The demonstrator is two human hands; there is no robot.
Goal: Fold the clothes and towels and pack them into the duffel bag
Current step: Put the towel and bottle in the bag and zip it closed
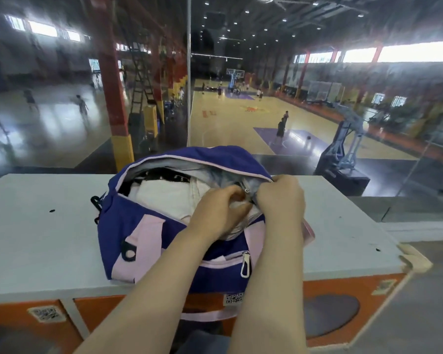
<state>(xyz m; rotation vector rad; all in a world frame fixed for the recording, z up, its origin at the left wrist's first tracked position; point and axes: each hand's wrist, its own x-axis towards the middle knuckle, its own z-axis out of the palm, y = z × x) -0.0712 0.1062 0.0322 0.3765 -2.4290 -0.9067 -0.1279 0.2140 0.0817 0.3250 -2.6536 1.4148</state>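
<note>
Duffel bag (149, 226) (purple, pink straps) lies on the grey table (36, 226), its main opening unzipped, with white folded cloth (169, 198) inside. Your left hand (219, 213) and right hand (281, 200) meet at the opening's right end, fingers curled, pinching the bag's edge beside the zipper pull (246, 190).

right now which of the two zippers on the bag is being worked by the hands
The main top zipper of the purple and pink duffel bag, pinched between the left hand and right hand. The front pocket zipper hangs untouched lower down.
</note>
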